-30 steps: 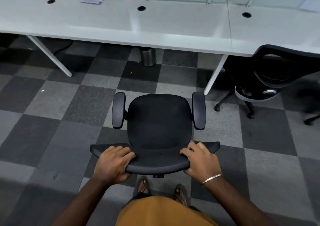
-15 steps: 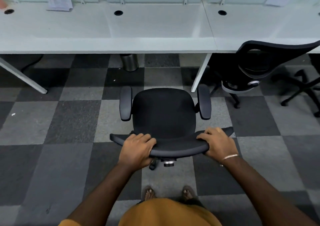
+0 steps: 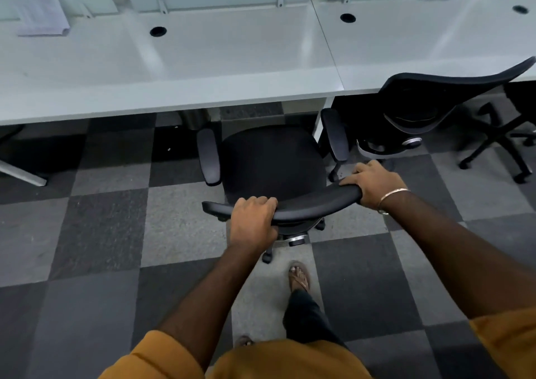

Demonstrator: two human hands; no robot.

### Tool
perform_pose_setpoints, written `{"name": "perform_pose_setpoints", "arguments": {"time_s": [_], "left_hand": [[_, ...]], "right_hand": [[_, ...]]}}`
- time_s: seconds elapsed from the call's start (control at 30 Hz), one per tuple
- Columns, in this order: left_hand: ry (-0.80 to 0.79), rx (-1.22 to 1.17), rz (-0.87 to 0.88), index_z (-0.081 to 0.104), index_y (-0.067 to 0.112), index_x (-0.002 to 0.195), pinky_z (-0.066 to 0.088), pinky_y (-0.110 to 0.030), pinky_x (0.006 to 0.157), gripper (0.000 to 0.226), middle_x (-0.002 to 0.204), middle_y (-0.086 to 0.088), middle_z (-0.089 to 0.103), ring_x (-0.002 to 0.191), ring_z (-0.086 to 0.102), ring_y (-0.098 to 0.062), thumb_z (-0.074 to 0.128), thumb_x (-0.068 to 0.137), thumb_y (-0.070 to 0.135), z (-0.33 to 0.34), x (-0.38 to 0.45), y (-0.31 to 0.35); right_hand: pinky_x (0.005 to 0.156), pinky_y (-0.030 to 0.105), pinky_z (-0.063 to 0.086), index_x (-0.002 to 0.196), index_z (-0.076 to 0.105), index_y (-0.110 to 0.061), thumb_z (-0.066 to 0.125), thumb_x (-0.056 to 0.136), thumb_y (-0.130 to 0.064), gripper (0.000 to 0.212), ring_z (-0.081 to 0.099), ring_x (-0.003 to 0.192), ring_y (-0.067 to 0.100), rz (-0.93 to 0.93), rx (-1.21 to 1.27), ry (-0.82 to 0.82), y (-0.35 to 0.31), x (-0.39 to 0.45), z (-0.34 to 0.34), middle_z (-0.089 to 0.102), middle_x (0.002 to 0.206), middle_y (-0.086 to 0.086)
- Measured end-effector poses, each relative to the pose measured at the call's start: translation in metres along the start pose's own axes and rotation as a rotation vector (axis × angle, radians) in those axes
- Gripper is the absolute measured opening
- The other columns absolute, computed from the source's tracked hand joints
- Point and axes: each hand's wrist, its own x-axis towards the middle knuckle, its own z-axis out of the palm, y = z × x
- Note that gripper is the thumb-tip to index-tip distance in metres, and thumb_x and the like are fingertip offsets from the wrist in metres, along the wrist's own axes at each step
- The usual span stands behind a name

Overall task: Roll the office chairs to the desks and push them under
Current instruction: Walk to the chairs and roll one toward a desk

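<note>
Black office chairs (image 3: 272, 161), two; one gripped by both hands (image 3: 253, 222).

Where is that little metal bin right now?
The metal bin stands on the floor under the white desk, near the middle of the head view, just beyond the chair's left armrest.

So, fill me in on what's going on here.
A person is pushing a black office chair toward a white desk. The left hand and right hand both grip the top of its backrest. The seat front is at the desk edge, not yet under it, with the right armrest close to the desk leg. A second chair is already at the next desk.
</note>
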Motion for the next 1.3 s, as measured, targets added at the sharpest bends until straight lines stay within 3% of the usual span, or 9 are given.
{"name": "perform_pose_setpoints", "arguments": {"time_s": [0.27,0.4,0.5,0.57,0.7,0.93,1.07,1.2,1.3], "left_hand": [[0.074,-0.069,-0.034,0.057,0.027,0.094,0.044,-0.033,0.07,0.026,0.082,0.01,0.059,0.076,0.057,-0.015,0.074,0.077,0.037,0.0,0.1,0.047],[0.095,-0.041,-0.024,0.058,0.028,0.1,0.046,-0.033,0.073,0.03,0.09,0.01,0.062,0.084,0.061,-0.016,0.071,0.079,0.045,-0.005,0.154,0.048],[0.075,-0.024,-0.025,0.059,0.029,0.099,0.045,-0.035,0.072,0.031,0.09,0.009,0.063,0.084,0.062,-0.018,0.07,0.077,0.047,-0.011,0.188,0.031],[0.074,0.002,-0.006,0.06,0.029,0.097,0.045,-0.035,0.069,0.03,0.087,0.009,0.062,0.082,0.062,-0.018,0.071,0.075,0.046,-0.016,0.198,0.012],[0.07,0.059,0.041,0.061,0.03,0.095,0.045,-0.036,0.069,0.033,0.084,0.01,0.061,0.08,0.062,-0.02,0.071,0.07,0.049,-0.024,0.215,-0.041],[0.033,0.146,0.109,0.063,0.033,0.094,0.044,-0.036,0.067,0.046,0.084,0.009,0.06,0.079,0.062,-0.022,0.076,0.059,0.059,-0.046,0.267,-0.14],[0.045,0.122,0.103,0.061,0.031,0.087,0.044,-0.034,0.064,0.032,0.08,0.008,0.061,0.075,0.063,-0.024,0.071,0.065,0.05,-0.06,0.297,-0.186],[-0.001,0.11,0.062,0.062,0.031,0.089,0.045,-0.041,0.075,0.023,0.086,0.006,0.063,0.081,0.063,-0.03,0.074,0.072,0.038,-0.07,0.32,-0.227],[0.013,0.124,0.067,0.064,0.03,0.091,0.044,-0.043,0.076,0.021,0.087,0.004,0.063,0.082,0.062,-0.032,0.073,0.073,0.037,-0.067,0.321,-0.242]], "right_hand": [[0.076,0.044,0.052,0.127,0.065,-0.049,0.071,0.086,-0.02,0.051,0.043,0.119,0.03,0.002,-0.135,0.11,0.092,0.107,-0.033,0.048,0.123,0.002],[0.091,0.052,0.044,0.118,0.071,-0.042,0.076,0.079,-0.021,0.044,0.048,0.117,0.032,0.049,-0.173,0.187,0.114,0.154,-0.046,0.055,0.118,0.005],[0.108,0.061,0.026,0.111,0.074,-0.037,0.077,0.074,-0.02,0.04,0.052,0.114,0.035,0.044,-0.19,0.225,0.117,0.186,-0.055,0.058,0.113,0.008],[0.112,0.062,0.018,0.105,0.076,-0.036,0.078,0.072,-0.023,0.035,0.056,0.106,0.036,0.013,-0.181,0.259,0.111,0.198,-0.055,0.058,0.106,0.009],[0.114,0.055,0.028,0.102,0.076,-0.036,0.081,0.061,-0.022,0.044,0.057,0.099,0.034,-0.021,-0.096,0.227,0.083,0.216,-0.055,0.056,0.099,0.006],[0.118,0.05,0.023,0.106,0.07,-0.031,0.074,0.072,-0.03,0.034,0.056,0.108,0.035,0.026,0.039,0.207,0.019,0.257,-0.076,0.058,0.107,0.008],[0.12,0.054,0.021,0.109,0.063,-0.024,0.076,0.069,-0.025,0.042,0.055,0.115,0.036,0.076,0.093,0.197,-0.016,0.289,-0.09,0.059,0.113,0.01],[0.122,0.055,0.017,0.113,0.064,-0.021,0.071,0.071,-0.022,0.043,0.052,0.118,0.039,0.122,0.132,0.209,-0.05,0.314,-0.1,0.056,0.119,0.011],[0.121,0.055,0.018,0.113,0.064,-0.02,0.071,0.071,-0.021,0.043,0.051,0.116,0.041,0.131,0.123,0.224,-0.061,0.321,-0.098,0.056,0.118,0.013]]}}
